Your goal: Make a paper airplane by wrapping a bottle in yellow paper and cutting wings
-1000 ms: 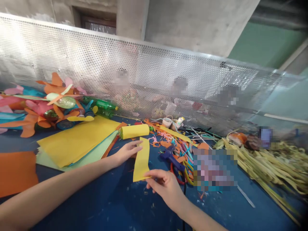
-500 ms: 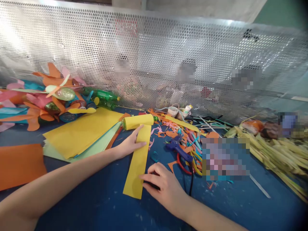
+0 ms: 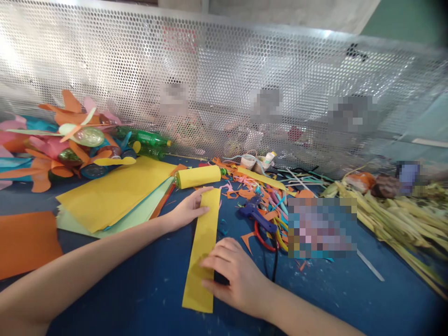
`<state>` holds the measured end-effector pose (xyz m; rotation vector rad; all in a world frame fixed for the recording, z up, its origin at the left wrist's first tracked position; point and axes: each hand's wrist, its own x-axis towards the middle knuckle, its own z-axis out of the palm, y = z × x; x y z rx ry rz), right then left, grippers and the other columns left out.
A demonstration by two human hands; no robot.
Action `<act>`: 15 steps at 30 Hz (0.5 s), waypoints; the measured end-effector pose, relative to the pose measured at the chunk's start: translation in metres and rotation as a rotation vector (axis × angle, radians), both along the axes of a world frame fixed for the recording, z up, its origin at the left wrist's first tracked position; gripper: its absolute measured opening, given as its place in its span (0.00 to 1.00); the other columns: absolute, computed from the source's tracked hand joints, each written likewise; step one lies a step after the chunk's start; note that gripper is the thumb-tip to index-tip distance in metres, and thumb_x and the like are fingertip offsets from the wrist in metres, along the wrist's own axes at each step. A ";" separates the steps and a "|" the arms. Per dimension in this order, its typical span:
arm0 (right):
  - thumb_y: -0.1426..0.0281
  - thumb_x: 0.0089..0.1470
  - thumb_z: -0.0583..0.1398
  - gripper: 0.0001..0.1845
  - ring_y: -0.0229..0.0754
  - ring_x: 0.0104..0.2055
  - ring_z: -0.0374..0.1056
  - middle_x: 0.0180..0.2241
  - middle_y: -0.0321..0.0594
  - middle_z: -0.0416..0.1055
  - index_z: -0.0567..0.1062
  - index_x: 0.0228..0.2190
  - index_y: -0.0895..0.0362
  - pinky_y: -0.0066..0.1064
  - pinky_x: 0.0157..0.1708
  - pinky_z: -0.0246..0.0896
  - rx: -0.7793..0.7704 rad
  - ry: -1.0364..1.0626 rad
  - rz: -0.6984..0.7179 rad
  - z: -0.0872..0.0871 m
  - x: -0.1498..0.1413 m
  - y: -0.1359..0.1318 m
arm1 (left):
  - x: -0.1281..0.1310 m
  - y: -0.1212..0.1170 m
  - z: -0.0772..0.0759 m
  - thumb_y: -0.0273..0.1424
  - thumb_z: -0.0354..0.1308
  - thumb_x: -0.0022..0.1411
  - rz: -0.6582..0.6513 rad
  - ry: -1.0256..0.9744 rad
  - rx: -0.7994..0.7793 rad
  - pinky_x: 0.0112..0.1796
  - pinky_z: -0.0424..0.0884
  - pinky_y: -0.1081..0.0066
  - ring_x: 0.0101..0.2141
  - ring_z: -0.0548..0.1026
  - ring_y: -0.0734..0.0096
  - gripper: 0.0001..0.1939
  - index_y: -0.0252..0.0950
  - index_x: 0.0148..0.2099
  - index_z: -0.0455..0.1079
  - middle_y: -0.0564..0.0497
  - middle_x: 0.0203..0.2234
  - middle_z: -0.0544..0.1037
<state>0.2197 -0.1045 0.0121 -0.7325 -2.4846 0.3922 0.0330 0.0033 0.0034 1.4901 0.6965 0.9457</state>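
A long yellow paper strip [image 3: 205,233] stretches toward me over the dark blue table. At its far end my left hand [image 3: 187,210] holds the upper left edge, with the thumb over the paper and a finger along the top. Over the strip's lower right edge is my right hand [image 3: 234,273], its thumb and curved fingers apart and slightly blurred; whether the fingertips press on the paper I cannot tell. Just beyond the strip, a green bottle wrapped in yellow paper [image 3: 199,177] lies on its side.
Stacked coloured sheets [image 3: 115,196] and an orange sheet [image 3: 28,242] lie left. Behind them are paper-decorated bottles [image 3: 87,137]. Paper scraps [image 3: 245,186], a blue-handled tool [image 3: 259,217] and dry husks [image 3: 392,219] spread rightward. A perforated metal screen [image 3: 217,70] borders the table's back.
The yellow strip has shifted toward me and lies apart from the wrapped bottle. My left-hand fingers have curled at its top edge; my right hand has moved slightly lower and further over the paper.
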 end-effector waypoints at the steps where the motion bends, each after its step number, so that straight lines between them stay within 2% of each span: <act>1: 0.62 0.58 0.57 0.11 0.41 0.37 0.64 0.31 0.38 0.73 0.73 0.35 0.56 0.35 0.42 0.56 0.007 0.010 -0.007 0.000 0.000 0.000 | 0.000 0.000 0.001 0.29 0.58 0.57 0.012 0.004 0.005 0.43 0.70 0.64 0.42 0.74 0.65 0.29 0.39 0.60 0.56 0.45 0.48 0.72; 3: 0.63 0.58 0.57 0.11 0.40 0.35 0.64 0.28 0.38 0.72 0.73 0.32 0.57 0.35 0.40 0.57 0.013 0.032 -0.027 0.000 0.001 0.000 | 0.001 -0.001 0.002 0.29 0.58 0.57 0.020 0.008 0.007 0.41 0.70 0.65 0.41 0.74 0.66 0.29 0.39 0.60 0.56 0.45 0.49 0.72; 5: 0.61 0.56 0.58 0.12 0.42 0.39 0.64 0.34 0.41 0.73 0.74 0.37 0.56 0.35 0.42 0.57 0.009 0.034 -0.053 0.000 0.001 -0.001 | 0.001 -0.002 0.003 0.28 0.58 0.57 0.016 0.005 -0.006 0.39 0.71 0.67 0.39 0.74 0.67 0.29 0.39 0.60 0.56 0.46 0.46 0.73; 7: 0.60 0.55 0.60 0.17 0.44 0.45 0.64 0.44 0.43 0.71 0.72 0.44 0.55 0.37 0.46 0.57 -0.003 0.000 -0.075 0.001 0.001 0.000 | 0.001 -0.002 0.004 0.28 0.57 0.57 -0.001 -0.005 -0.026 0.39 0.71 0.67 0.37 0.74 0.68 0.30 0.39 0.61 0.54 0.47 0.41 0.75; 9: 0.61 0.54 0.60 0.18 0.45 0.47 0.63 0.47 0.42 0.70 0.71 0.46 0.54 0.38 0.49 0.56 -0.007 -0.047 -0.093 0.002 0.001 0.000 | 0.001 -0.002 0.004 0.27 0.57 0.57 -0.018 -0.017 -0.031 0.40 0.71 0.65 0.38 0.75 0.67 0.30 0.39 0.61 0.54 0.47 0.40 0.76; 12: 0.65 0.55 0.59 0.08 0.43 0.40 0.66 0.36 0.40 0.73 0.73 0.36 0.56 0.38 0.48 0.57 0.033 -0.079 -0.149 0.002 0.001 0.001 | 0.001 0.001 0.001 0.26 0.58 0.55 -0.038 -0.004 -0.019 0.43 0.70 0.63 0.41 0.75 0.66 0.31 0.40 0.61 0.56 0.46 0.44 0.75; 15: 0.64 0.57 0.56 0.12 0.41 0.33 0.66 0.25 0.38 0.70 0.70 0.24 0.56 0.36 0.41 0.59 0.108 -0.077 -0.245 0.005 0.003 0.004 | 0.002 0.003 -0.003 0.26 0.58 0.54 -0.038 0.023 -0.011 0.44 0.71 0.62 0.42 0.75 0.66 0.32 0.41 0.61 0.56 0.47 0.47 0.74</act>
